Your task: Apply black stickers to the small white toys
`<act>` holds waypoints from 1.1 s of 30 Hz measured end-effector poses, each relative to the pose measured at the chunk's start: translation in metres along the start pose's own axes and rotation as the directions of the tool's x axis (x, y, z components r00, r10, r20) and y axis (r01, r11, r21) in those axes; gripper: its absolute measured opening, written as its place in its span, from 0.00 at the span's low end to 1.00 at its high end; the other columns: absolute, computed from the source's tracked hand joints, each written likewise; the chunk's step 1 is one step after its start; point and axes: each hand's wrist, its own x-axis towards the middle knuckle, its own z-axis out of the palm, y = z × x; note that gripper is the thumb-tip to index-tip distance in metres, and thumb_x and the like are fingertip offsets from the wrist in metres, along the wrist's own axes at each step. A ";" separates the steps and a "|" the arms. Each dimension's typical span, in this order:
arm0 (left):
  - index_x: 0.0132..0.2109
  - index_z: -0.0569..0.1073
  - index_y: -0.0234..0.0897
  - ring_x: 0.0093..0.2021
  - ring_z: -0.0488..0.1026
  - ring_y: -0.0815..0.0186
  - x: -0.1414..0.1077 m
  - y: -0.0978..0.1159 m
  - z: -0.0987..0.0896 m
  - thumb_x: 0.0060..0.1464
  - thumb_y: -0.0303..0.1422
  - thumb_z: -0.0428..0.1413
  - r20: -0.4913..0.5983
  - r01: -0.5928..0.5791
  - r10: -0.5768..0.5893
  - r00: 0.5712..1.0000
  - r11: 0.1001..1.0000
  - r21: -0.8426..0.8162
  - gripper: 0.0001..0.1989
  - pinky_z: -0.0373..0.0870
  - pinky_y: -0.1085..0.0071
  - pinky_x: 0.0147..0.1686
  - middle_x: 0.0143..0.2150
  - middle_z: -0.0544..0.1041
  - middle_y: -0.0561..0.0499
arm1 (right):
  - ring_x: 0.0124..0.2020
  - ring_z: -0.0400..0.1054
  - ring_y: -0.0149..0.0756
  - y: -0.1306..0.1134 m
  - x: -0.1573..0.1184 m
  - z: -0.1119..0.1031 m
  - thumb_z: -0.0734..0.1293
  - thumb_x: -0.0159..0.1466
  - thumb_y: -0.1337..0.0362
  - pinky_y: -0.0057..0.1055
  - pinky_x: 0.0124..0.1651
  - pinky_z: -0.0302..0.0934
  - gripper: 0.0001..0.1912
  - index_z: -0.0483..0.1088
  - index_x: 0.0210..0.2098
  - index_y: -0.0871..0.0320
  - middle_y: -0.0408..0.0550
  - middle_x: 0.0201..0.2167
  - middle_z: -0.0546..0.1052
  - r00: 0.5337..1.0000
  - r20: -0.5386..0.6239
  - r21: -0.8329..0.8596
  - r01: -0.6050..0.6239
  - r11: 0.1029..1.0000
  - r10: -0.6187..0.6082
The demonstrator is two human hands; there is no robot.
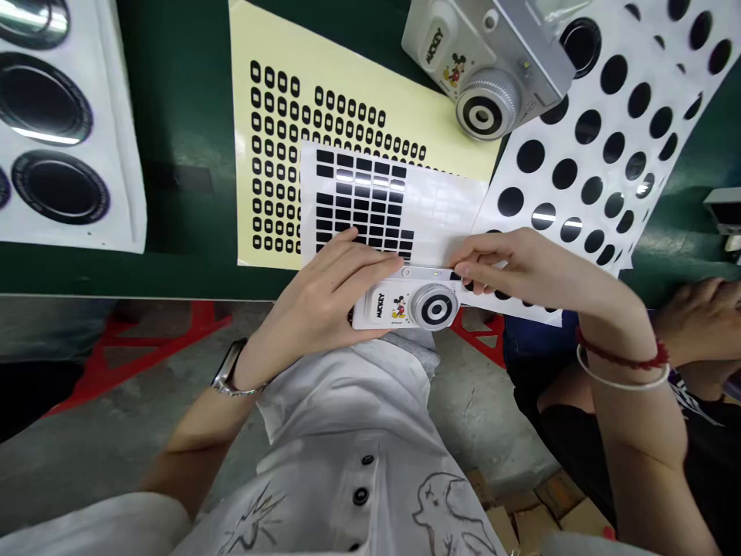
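Stretching across the upper view, the green table point(179, 139) is being partly covered by sheets. The yellow sheet point(255, 38) is being overlapped at its lower right by the white sheet point(440, 201); to their right the dotted sheet point(541, 177) is being laid out, and at far left the ring sheet point(109, 154). By the right hand point(521, 262), thumb and forefinger are being pressed together at the right end of the front camera's top edge. By the left hand point(324, 289), the front camera point(379, 313) is being clamped at its left end, fingers along the top edge and thumb beneath, its lens being turned up, just beside the table's near edge. The rear camera point(445, 46) is being supported over the yellow sheet's upper right. The black piece point(456, 276) is being touched by the right fingertips; whether it is being pinched cannot be told.
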 end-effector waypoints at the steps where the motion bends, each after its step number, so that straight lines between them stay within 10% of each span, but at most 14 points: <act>1: 0.70 0.64 0.37 0.57 0.79 0.53 0.000 0.000 0.001 0.66 0.40 0.65 -0.006 -0.005 0.005 1.000 1.000 0.008 0.32 0.71 0.42 0.69 0.59 0.80 0.41 | 0.28 0.75 0.33 0.000 0.000 -0.007 0.70 0.72 0.51 0.30 0.28 0.65 0.14 0.82 0.42 0.54 0.46 0.31 0.82 1.000 0.025 0.012 -0.002 1.000 0.002; 11: 0.66 0.67 0.30 0.55 0.80 0.53 0.001 -0.002 0.002 0.67 0.42 0.63 -0.012 -0.039 0.040 0.999 0.998 0.049 0.29 0.74 0.44 0.67 0.56 0.81 0.38 | 0.29 0.73 0.34 -0.009 -0.005 0.012 0.71 0.70 0.62 0.33 0.32 0.68 0.05 0.81 0.38 0.55 0.45 0.31 0.81 0.969 -0.187 -0.192 0.122 0.974 -0.158; 18: 0.66 0.68 0.32 0.53 0.80 0.54 0.001 -0.001 0.004 0.67 0.45 0.62 -0.043 -0.029 0.031 0.999 0.998 0.054 0.28 0.74 0.45 0.68 0.55 0.81 0.41 | 0.36 0.74 0.41 -0.029 0.046 0.015 0.68 0.73 0.67 0.42 0.44 0.70 0.07 0.80 0.46 0.55 0.53 0.44 0.81 0.729 -0.564 -0.495 0.078 0.865 -0.388; 24: 0.65 0.68 0.29 0.52 0.80 0.53 0.002 0.000 0.003 0.66 0.43 0.65 -0.049 -0.048 0.051 0.997 0.998 0.051 0.29 0.75 0.43 0.66 0.54 0.81 0.37 | 0.44 0.74 0.45 -0.041 0.087 0.016 0.64 0.76 0.59 0.47 0.52 0.69 0.10 0.78 0.43 0.48 0.51 0.52 0.79 0.773 -0.572 -0.539 -0.100 0.837 -0.276; 33: 0.65 0.67 0.32 0.52 0.79 0.53 0.003 0.001 0.003 0.66 0.40 0.64 -0.047 -0.038 0.041 0.998 0.997 0.065 0.28 0.75 0.43 0.66 0.55 0.81 0.39 | 0.50 0.71 0.58 -0.036 0.089 0.013 0.64 0.70 0.54 0.60 0.57 0.67 0.05 0.73 0.39 0.36 0.50 0.51 0.78 0.780 -0.582 -0.379 -0.013 0.925 -0.227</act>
